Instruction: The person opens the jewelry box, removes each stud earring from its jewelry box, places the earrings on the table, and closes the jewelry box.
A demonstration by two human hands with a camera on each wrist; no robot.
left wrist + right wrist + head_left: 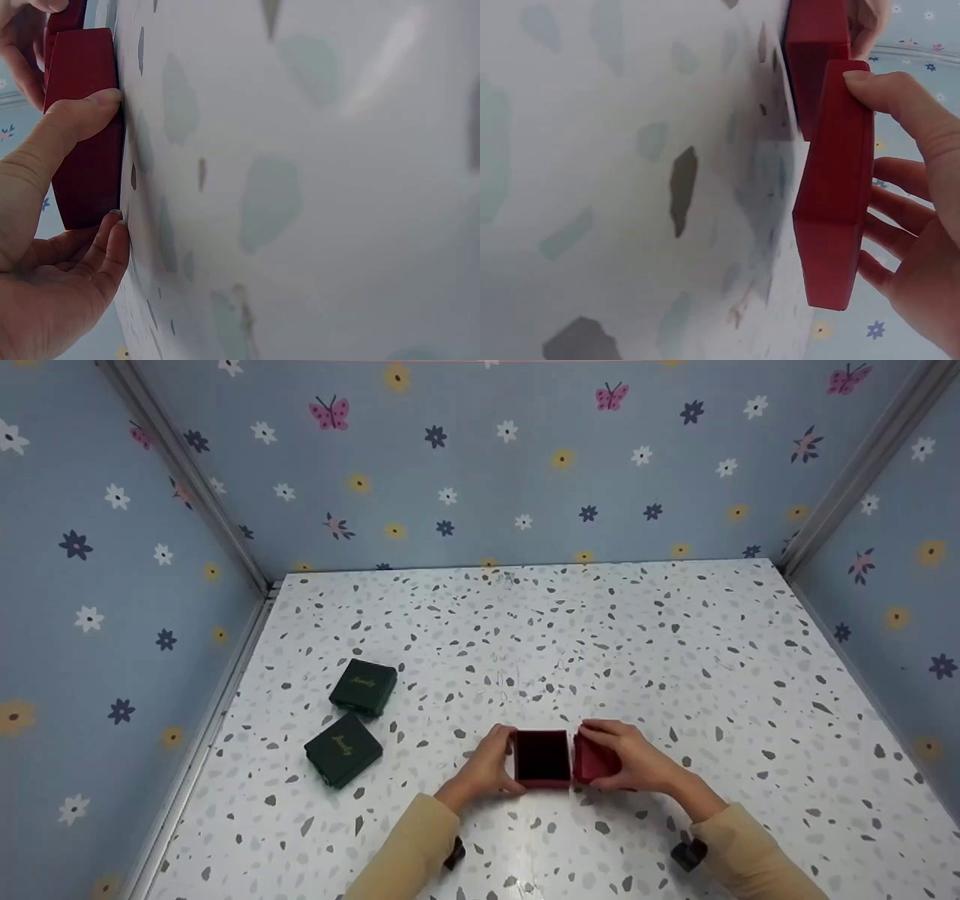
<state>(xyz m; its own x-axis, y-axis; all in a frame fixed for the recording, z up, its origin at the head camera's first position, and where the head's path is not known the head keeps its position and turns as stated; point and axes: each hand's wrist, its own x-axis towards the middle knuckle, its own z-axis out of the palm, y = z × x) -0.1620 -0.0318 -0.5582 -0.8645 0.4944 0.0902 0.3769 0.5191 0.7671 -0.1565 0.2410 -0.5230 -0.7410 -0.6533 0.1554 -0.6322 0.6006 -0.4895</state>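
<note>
A square red box (544,784) sits on the table with its dark inside facing up. My left hand (489,763) grips it at the left side, thumb on the near wall and fingers toward the far corner. In the left wrist view the thumb presses on the red wall of the box (88,161). Just to the right, my right hand (631,757) holds a red box lid (595,760) between thumb and fingers. The right wrist view shows that lid (834,161) tilted and raised off the table, its edge close beside the box (816,56).
Two dark green boxes with gold lettering lie on the left of the table, a farther one (364,687) and a nearer one (344,751), corners close together. The speckled white table (637,645) is bounded by blue flowered walls (480,457) at the back and sides.
</note>
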